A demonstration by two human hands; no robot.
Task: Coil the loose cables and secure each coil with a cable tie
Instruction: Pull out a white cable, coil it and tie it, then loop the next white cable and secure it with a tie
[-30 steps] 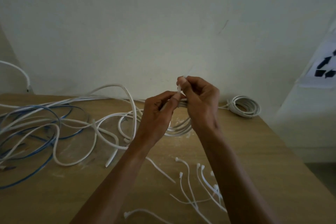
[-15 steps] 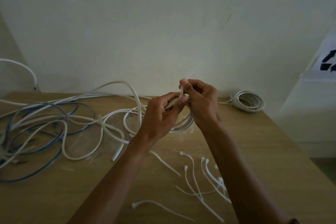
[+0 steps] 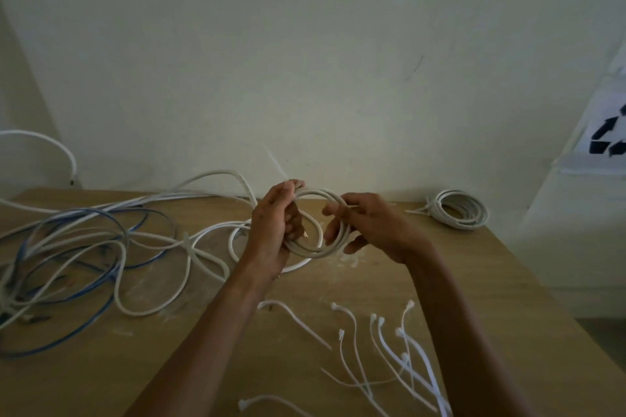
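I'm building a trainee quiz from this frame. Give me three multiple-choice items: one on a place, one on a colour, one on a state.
1. Where does the spare coil lie?
A. at the table's far right end
B. on the floor
C. on a shelf

2. Besides white, which colour runs through the cable tangle?
A. red
B. blue
C. green

3. How is the held coil placed?
A. flat on the table
B. gripped by both hands
C. hanging on a hook

Answers: A, it sits near the table's far right corner; B, blue strands loop among the white ones; B, the left hand and right hand each grip one side.
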